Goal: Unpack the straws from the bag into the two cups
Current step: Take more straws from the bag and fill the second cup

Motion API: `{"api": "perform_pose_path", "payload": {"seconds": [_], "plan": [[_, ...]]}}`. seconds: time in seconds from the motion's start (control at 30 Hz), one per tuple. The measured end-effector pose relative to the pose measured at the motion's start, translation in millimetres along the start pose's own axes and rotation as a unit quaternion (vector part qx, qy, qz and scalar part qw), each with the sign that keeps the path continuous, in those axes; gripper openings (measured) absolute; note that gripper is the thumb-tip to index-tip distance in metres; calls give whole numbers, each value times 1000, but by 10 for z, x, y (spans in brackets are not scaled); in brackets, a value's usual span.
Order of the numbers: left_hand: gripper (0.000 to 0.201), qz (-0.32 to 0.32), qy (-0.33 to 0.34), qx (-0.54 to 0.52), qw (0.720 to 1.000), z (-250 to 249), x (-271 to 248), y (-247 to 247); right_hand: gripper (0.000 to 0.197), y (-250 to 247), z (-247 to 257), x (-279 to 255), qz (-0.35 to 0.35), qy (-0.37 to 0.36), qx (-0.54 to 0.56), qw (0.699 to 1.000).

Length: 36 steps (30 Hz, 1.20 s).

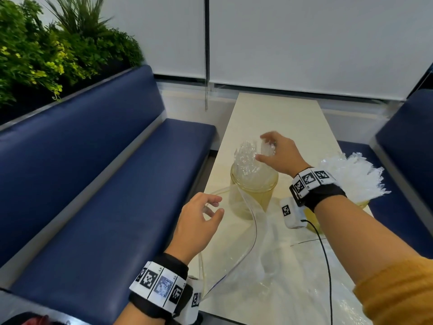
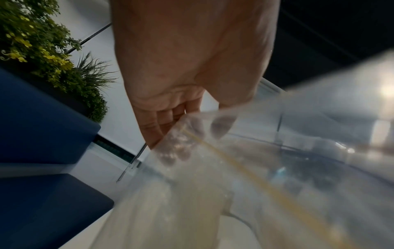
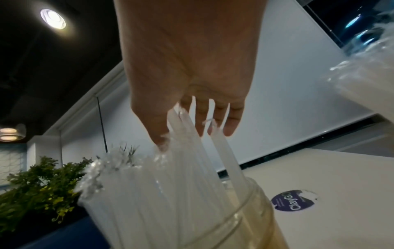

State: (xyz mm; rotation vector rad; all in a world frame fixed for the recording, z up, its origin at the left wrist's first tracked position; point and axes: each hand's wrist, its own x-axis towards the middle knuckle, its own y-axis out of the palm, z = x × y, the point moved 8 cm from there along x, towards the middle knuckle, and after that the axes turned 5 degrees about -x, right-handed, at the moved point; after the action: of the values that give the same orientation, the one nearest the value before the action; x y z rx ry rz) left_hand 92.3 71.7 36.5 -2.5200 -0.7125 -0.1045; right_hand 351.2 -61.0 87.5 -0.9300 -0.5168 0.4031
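Observation:
A clear cup (image 1: 251, 195) stands mid-table, packed with white straws (image 1: 246, 160) in clear wrappers. My right hand (image 1: 266, 148) is above it, thumb and fingers pinching the tops of several straws (image 3: 192, 160) whose lower ends sit inside the cup's rim (image 3: 245, 215). A second cup (image 1: 312, 221) with a fanned bunch of straws (image 1: 353, 177) stands to the right, partly hidden by my right wrist. The clear plastic bag (image 1: 269, 266) lies flat on the near table. My left hand (image 1: 214, 207) pinches its open edge (image 2: 192, 134) at the table's left side.
The narrow cream table (image 1: 276, 113) runs away from me between two blue benches, left (image 1: 93, 184) and right (image 1: 410, 160). Green plants (image 1: 46, 55) stand behind the left bench. A round purple sticker (image 3: 294, 201) is on the tabletop. A black cable (image 1: 325, 266) hangs from my right wrist.

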Motion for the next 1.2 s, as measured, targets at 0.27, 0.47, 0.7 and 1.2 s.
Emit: {"api": "perform_pose_path", "payload": {"seconds": [0.27, 0.47, 0.7, 1.2], "plan": [[70, 148, -3, 120, 982, -187, -120, 37, 51, 240, 159, -90, 123, -51, -194, 972], [62, 147, 9, 114, 982, -134, -143, 32, 37, -277, 767, -408, -89, -144, -135, 976], [38, 100, 24, 107, 989, -245, -169, -28, 27, 247, 1674, -1356, 224, -222, -132, 940], [26, 71, 31, 90, 993, -119, -338, -67, 68, 1265, 964, -2056, 483, -124, -287, 818]]}}
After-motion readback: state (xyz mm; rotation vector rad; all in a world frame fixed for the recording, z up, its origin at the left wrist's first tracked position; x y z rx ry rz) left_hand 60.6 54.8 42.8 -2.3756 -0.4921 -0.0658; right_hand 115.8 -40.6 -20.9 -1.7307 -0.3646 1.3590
